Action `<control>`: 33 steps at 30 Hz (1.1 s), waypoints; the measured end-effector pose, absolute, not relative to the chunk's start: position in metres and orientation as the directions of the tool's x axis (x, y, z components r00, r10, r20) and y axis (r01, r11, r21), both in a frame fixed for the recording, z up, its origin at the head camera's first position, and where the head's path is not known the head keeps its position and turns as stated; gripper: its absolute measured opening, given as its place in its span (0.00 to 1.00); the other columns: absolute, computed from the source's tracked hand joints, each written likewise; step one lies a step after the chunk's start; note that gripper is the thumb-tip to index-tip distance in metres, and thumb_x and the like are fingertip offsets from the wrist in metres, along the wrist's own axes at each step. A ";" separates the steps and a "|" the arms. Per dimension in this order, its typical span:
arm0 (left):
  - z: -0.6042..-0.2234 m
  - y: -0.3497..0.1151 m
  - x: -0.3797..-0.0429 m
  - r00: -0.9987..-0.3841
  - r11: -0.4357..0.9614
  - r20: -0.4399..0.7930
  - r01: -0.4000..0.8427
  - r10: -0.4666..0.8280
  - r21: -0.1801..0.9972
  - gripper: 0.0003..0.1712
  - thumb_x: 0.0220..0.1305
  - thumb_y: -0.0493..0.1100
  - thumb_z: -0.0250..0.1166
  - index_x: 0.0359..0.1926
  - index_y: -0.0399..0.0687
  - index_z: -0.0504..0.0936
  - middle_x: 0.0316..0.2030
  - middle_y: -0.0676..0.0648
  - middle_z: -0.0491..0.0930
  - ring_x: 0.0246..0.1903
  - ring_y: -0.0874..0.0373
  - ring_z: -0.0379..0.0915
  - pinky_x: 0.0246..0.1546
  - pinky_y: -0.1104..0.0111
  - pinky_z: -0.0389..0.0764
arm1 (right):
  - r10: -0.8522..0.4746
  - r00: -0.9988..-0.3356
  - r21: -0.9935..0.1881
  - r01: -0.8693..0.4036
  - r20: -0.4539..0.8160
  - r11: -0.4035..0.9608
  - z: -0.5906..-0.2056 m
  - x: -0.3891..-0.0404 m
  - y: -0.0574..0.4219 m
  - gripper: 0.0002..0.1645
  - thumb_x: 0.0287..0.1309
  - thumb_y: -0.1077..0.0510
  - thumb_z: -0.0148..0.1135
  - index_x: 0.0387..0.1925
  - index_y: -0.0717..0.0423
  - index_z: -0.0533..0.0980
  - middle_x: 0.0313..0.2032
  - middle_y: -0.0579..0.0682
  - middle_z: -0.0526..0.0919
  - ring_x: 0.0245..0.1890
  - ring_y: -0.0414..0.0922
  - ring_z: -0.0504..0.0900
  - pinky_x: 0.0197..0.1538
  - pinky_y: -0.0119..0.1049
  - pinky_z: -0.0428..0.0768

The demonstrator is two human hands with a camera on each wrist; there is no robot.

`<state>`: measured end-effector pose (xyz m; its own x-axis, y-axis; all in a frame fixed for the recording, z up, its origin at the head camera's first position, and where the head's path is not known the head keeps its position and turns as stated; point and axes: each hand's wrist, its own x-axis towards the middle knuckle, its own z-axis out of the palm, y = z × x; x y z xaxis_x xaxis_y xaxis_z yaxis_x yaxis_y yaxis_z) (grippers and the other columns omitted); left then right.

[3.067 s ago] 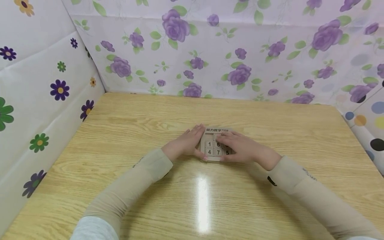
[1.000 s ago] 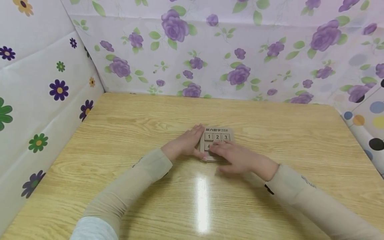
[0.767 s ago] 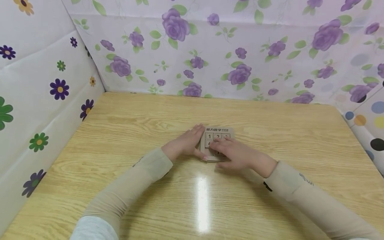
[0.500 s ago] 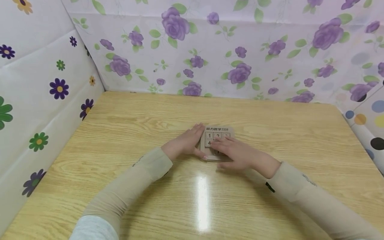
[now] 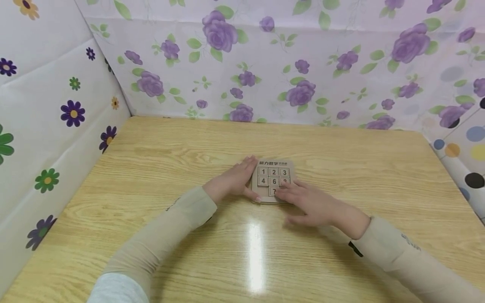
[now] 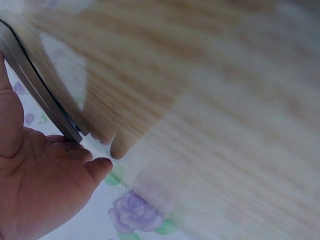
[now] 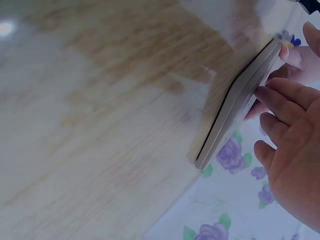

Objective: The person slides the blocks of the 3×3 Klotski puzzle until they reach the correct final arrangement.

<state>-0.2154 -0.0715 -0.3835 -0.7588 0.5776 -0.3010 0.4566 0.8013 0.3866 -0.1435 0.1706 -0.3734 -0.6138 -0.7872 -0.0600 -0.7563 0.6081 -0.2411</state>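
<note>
A wooden number slide puzzle [image 5: 262,198] lies flat on the table. Its tiles show 1, 2, 3 along the top row, then 4, 6 and a partly covered tile, with 7 in the bottom row. At the bottom left is a gap without a tile. My left hand [image 5: 235,179] holds the board's left side, thumb at the near corner and fingers along the far part of the edge. My right hand [image 5: 316,205] reaches over the lower right with extended fingers, fingertips at the 7 tile, hiding the bottom right corner. In the right wrist view the board's edge [image 7: 225,117] shows beside the fingers.
The light wooden table [image 5: 189,143] spreads around the board. Behind it hangs a purple-rose cloth [image 5: 265,54], with a daisy-patterned cloth [image 5: 57,143] at the left and a dotted one at the right. A bright reflection lies on the tabletop nearer me.
The number tiles have been slid into new places over the last three seconds. My right hand has shifted right and toward me, uncovering the 6 tile. My left hand stays at the edge.
</note>
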 end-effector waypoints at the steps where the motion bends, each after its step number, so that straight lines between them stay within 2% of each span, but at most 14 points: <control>1: -0.383 -0.072 -0.215 -0.759 0.802 -0.301 0.457 0.578 0.385 0.73 0.42 0.65 0.73 0.74 0.37 0.37 0.74 0.40 0.33 0.74 0.49 0.29 0.74 0.58 0.39 | -0.788 -0.613 -0.239 -0.758 -0.057 0.607 -0.374 -0.143 0.170 0.40 0.58 0.44 0.61 0.65 0.63 0.66 0.65 0.61 0.67 0.69 0.59 0.60 0.71 0.56 0.55; 16: -0.383 -0.072 -0.214 -0.755 0.796 -0.295 0.467 0.585 0.384 0.72 0.44 0.65 0.71 0.74 0.36 0.37 0.74 0.39 0.34 0.74 0.47 0.30 0.74 0.56 0.41 | -0.805 -0.589 -0.259 -0.769 -0.069 0.584 -0.376 -0.145 0.148 0.43 0.59 0.41 0.59 0.67 0.63 0.62 0.68 0.60 0.64 0.70 0.57 0.58 0.73 0.54 0.52; 24: -0.382 -0.071 -0.214 -0.755 0.799 -0.305 0.459 0.581 0.388 0.72 0.44 0.65 0.71 0.74 0.37 0.36 0.75 0.39 0.33 0.74 0.48 0.29 0.74 0.57 0.40 | -0.813 -0.581 -0.283 -0.774 -0.040 0.567 -0.380 -0.146 0.154 0.43 0.58 0.42 0.60 0.67 0.63 0.62 0.68 0.60 0.64 0.71 0.57 0.57 0.73 0.55 0.52; 33: -0.385 -0.071 -0.216 -0.755 0.802 -0.307 0.462 0.580 0.378 0.72 0.43 0.65 0.72 0.74 0.37 0.36 0.74 0.40 0.32 0.74 0.49 0.29 0.74 0.57 0.40 | -0.777 -0.629 -0.296 -0.737 -0.030 0.608 -0.376 -0.144 0.173 0.43 0.57 0.41 0.62 0.68 0.58 0.63 0.68 0.56 0.65 0.70 0.57 0.57 0.72 0.55 0.53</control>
<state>-0.2160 -0.0714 -0.3849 -0.7549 0.5797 -0.3067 0.4623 0.8020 0.3782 -0.1442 0.1725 -0.3760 -0.6286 -0.7771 -0.0300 -0.7371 0.6077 -0.2956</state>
